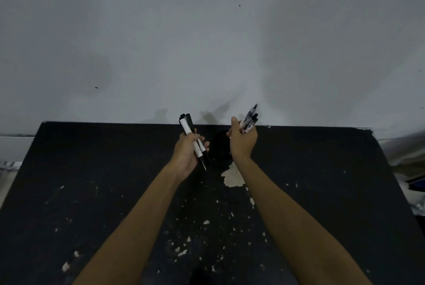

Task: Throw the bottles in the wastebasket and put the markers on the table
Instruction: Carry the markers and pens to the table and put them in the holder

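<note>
The left hand (187,154) is clenching two markers (192,141) and the right hand (242,141) is gripping a pen bundle (249,119), both raised over the black worktop (92,192) beside the dark cup (220,149), seemingly ready for laying down; no bottles are showing.

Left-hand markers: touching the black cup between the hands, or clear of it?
Cannot tell. In the head view the markers gripped by the left hand end right beside the black cup, but dark tips blend into it; no gap or contact shows plainly.
</note>
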Available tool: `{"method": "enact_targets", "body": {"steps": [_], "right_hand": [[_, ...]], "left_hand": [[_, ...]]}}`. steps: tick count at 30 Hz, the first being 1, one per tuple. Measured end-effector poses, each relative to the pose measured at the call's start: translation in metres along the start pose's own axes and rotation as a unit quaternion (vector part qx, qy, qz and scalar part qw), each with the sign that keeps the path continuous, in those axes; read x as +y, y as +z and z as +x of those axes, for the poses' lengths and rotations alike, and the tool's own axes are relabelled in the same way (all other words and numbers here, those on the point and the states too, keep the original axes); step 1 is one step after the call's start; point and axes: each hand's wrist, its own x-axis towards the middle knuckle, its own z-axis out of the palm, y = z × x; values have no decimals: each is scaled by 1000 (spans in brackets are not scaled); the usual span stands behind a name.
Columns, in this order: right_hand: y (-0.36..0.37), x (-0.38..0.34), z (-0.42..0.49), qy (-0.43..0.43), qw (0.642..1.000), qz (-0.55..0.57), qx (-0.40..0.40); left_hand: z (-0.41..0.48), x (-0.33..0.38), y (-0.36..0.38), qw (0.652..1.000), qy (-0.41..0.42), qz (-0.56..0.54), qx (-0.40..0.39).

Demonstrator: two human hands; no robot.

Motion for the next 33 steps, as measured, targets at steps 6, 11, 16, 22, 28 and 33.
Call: {"method": "enact_targets", "body": {"steps": [6,11,16,22,28,33], "right_hand": [[-6,3,5,-46,998,-18,-46],[-18,0,9,-59,995,-20,-79],[-32,-7,15,-39,995,10,-89],[-46,-15,21,-37,995,8,-89],[-51,-11,20,-36,991,-55,-120],[-54,-3,19,-43,951,-216,-216]], "left_hand": [[17,-3,17,1000,20,13,-2],[28,-4,35,998,65,-6,-15],[35,-17,46,987,114,111,-23],[38,-32,47,960,172,220,-6],[36,-39,40,882,262,390,-30],[39,-34,38,847,272,456,-15]]}}
